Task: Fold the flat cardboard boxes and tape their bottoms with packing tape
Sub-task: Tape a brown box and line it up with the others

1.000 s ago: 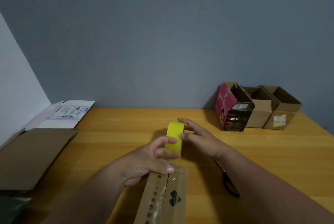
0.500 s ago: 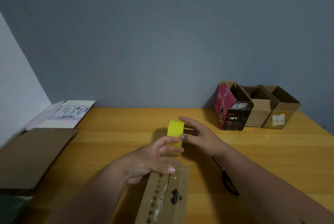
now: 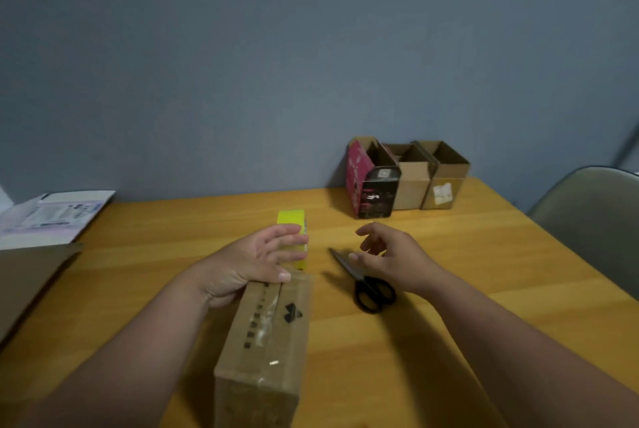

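Observation:
A folded brown cardboard box (image 3: 266, 334) lies on the wooden table (image 3: 484, 255) in front of me, with clear tape along its top seam. A yellow tape roll (image 3: 291, 217) stands on edge just past the box's far end. My left hand (image 3: 249, 261) lays nearly straight fingers across the roll's side, and its thumb presses on the box's far top edge. My right hand (image 3: 394, 255) hovers with loosely curled fingers, holding nothing, just above black scissors (image 3: 371, 291) that lie to the right of the box.
Three folded boxes stand open-topped at the back right: a pink and black one (image 3: 371, 185) and two brown ones (image 3: 413, 182). Flat brown cardboard (image 3: 31, 282) and a flat white printed box (image 3: 52, 217) lie at the left. A grey chair (image 3: 594, 213) stands at the right.
My right hand has let go of the tape roll and moved right, over the scissors. My view has tilted down, so more of the box shows. My left hand stays on the roll.

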